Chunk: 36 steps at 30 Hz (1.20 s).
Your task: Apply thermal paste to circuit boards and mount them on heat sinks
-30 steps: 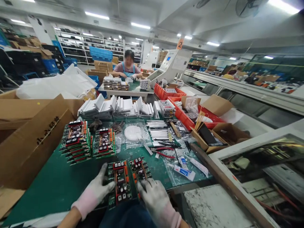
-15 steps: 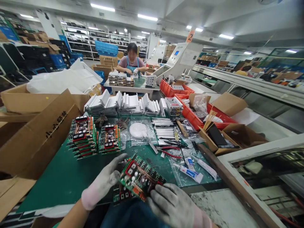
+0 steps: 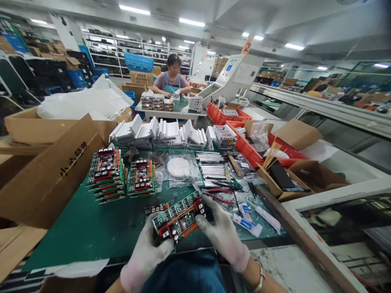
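A green circuit board (image 3: 182,219) with red-edged black blocks is held tilted above the near edge of the table. My left hand (image 3: 149,244), in a grey-white glove, grips its left end with the thumb in front. My right hand (image 3: 221,228), gloved alike, pinches the right end between thumb and fingers. Partly hidden behind the held board, another circuit board (image 3: 157,208) lies on the green mat. Farther left stand a tall stack of circuit boards (image 3: 106,175) and a lower stack of boards (image 3: 141,179).
White metal profiles (image 3: 168,132) line the table's back. Red-handled pliers (image 3: 218,195), silver strips (image 3: 210,167), glue tubes (image 3: 247,224) and a bagged white disc (image 3: 178,167) lie to the right. A cardboard box (image 3: 58,175) flanks the left; a co-worker (image 3: 172,79) sits opposite.
The held board has turned to face me more squarely, its right end now raised. My left hand has moved down onto its left end; my right hand has shifted up along its right end.
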Tool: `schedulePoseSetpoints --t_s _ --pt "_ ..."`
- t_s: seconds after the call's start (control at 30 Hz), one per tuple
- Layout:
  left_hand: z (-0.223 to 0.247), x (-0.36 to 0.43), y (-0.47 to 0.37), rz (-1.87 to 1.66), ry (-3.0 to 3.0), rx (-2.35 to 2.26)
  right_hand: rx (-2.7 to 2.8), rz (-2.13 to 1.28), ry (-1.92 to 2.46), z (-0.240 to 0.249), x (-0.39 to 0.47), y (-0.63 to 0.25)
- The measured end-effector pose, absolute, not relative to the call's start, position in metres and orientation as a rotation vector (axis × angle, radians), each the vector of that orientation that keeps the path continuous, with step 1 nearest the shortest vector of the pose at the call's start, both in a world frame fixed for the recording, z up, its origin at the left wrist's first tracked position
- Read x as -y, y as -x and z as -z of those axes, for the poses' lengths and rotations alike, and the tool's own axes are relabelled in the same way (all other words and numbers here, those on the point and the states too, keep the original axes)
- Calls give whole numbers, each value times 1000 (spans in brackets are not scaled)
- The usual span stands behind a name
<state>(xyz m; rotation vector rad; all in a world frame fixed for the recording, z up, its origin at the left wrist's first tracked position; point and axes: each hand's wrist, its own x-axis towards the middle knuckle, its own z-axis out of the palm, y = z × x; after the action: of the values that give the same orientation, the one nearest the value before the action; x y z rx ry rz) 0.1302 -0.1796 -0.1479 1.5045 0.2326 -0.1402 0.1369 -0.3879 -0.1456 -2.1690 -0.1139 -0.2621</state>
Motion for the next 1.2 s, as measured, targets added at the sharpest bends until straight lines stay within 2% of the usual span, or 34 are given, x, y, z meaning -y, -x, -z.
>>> schedulePoseSetpoints --t_s 0.17,0.3,0.5,0.63,0.73,0.9,1.07,1.2 --pt "150 160 -128 298 -1521 -106 224 347 2288 144 396 -148" --pt "153 129 -134 96 -1849 -130 488 483 2482 148 416 -167" --pt "177 109 -147 -28 -2271 -19 893 308 2597 159 417 -194" --pt "179 112 -154 24 -2440 44 963 195 2594 172 407 -203" --pt "175 113 -156 71 -2434 28 957 239 2597 180 404 -202" --pt "179 112 -157 83 -2453 41 688 430 2562 170 425 -174" --pt "188 116 -164 21 -2599 161 142 526 2539 157 498 -130" --pt "184 129 -175 -8 -2755 190 -422 392 2550 167 549 -97"
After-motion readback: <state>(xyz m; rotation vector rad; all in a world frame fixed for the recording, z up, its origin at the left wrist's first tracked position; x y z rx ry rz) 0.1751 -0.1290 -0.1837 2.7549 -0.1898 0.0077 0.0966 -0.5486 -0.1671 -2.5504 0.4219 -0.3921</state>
